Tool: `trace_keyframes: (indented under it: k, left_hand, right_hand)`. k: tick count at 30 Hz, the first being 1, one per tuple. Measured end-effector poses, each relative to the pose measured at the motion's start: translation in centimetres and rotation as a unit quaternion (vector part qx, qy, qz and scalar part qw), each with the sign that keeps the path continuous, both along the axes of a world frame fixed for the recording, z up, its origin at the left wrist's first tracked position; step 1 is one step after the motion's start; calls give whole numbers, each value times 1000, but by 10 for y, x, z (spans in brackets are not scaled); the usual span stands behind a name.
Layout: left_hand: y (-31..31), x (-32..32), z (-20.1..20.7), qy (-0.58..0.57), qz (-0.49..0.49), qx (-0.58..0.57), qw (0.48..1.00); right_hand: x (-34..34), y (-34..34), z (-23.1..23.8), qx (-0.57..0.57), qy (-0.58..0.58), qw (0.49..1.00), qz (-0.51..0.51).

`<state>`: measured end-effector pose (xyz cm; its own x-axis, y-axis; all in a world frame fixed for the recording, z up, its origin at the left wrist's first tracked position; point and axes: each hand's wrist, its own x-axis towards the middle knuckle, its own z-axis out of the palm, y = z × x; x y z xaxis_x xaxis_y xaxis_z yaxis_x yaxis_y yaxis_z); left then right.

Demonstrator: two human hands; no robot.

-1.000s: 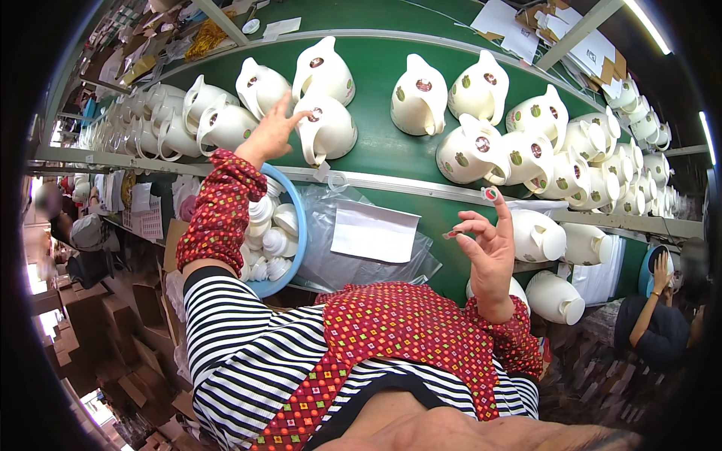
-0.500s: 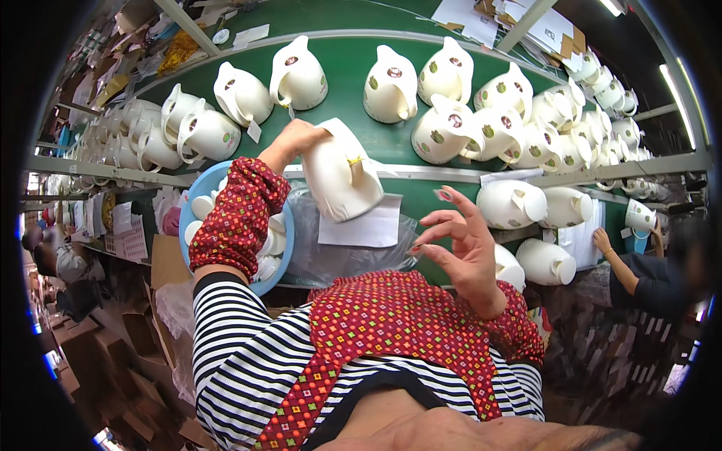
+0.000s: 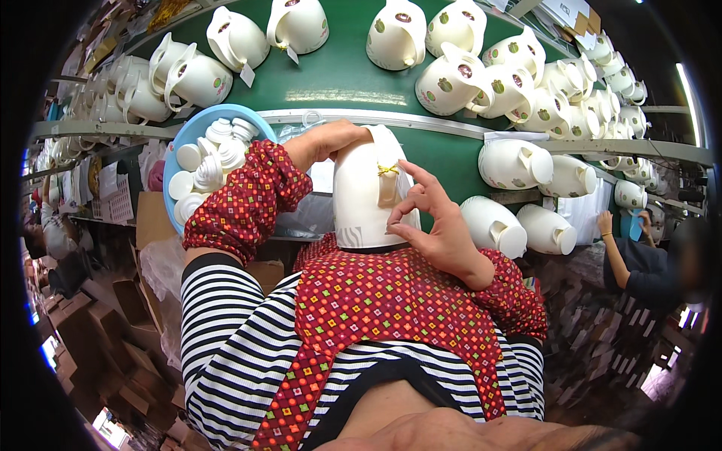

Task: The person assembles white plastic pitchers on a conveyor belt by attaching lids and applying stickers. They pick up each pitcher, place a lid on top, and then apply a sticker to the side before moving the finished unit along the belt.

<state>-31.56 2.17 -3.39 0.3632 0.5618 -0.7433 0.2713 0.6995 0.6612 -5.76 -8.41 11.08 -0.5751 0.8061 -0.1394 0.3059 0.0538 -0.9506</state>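
Note:
My left hand (image 3: 335, 143) grips the top end of a cream-white jug (image 3: 353, 192), its fingers partly hidden behind the rim. The jug's base lies toward my apron. A yellow tie (image 3: 387, 171) is fastened around its handle (image 3: 387, 191), which faces up at me. Close over the jug's right side is my right hand (image 3: 440, 233). One fingertip reaches beside the handle by the tie, while the thumb and index tip are pinched together low on the body. Whatever may be between them is too small to make out.
On the left, a blue basin (image 3: 178, 150) holds several white screw stoppers (image 3: 208, 171). Rows of similar jugs (image 3: 451, 79) stand across the green table (image 3: 331, 86). More jugs (image 3: 492, 225) lie on their sides at right. A co-worker's arm (image 3: 618, 259) shows at far right.
The jug has come closer to my body and turned more upright in view, with my left hand still on its top. My right hand has moved left to the jug's side. The view has shifted.

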Motion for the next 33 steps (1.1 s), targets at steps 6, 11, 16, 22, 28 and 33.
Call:
trace_keyframes:
  k: [6, 11, 16, 22, 28, 33]
  left_hand:
    - [-3, -1, -5, -3, 8, 2, 1000]
    - [-6, -4, 2, -2, 13, 0, 1000]
    - [-10, -8, -2, -10, 24, 9, 1000]
    - [-13, -8, 3, -2, 18, 26, 1000]
    - [-8, -10, 8, 12, 23, 37, 999]
    - [29, -13, 14, 135, 29, 199, 970]
  right_hand:
    - [-1, -3, -6, 44, -31, 998, 31]
    - [-2, -7, -20, 90, -9, 995, 33]
    - [-6, -8, -33, 157, 15, 987, 38]
    - [-10, -10, -67, 233, 4, 971, -50]
    - [-10, 0, -69, 227, -72, 968, -78]
    - [11, -3, -58, 191, -124, 973, -36]
